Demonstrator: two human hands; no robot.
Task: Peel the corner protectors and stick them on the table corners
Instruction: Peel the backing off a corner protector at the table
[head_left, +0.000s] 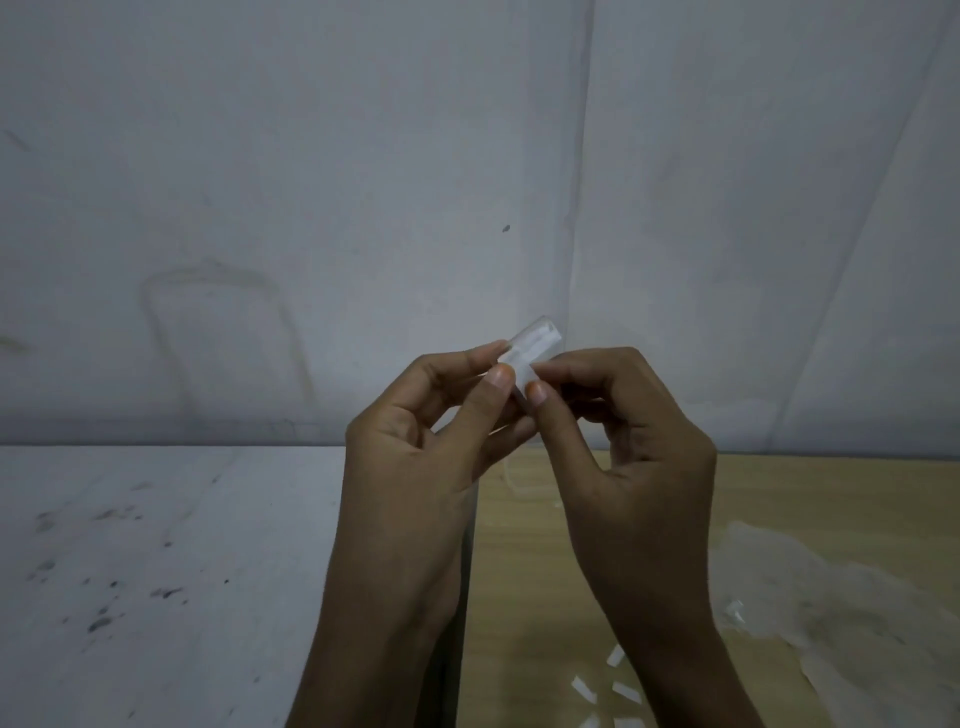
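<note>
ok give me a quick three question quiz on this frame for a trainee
1. True or false: the clear corner protector lies flat on the wooden table.
2. Of the left hand and the right hand, which pinches the protector? A) left only B) right only C) both
3. What small things lie on the table near the bottom edge of the view?

Key
1. False: it is held up in front of the wall, above the table.
2. C: fingertips of both hands meet on it.
3. Short white strips.
</note>
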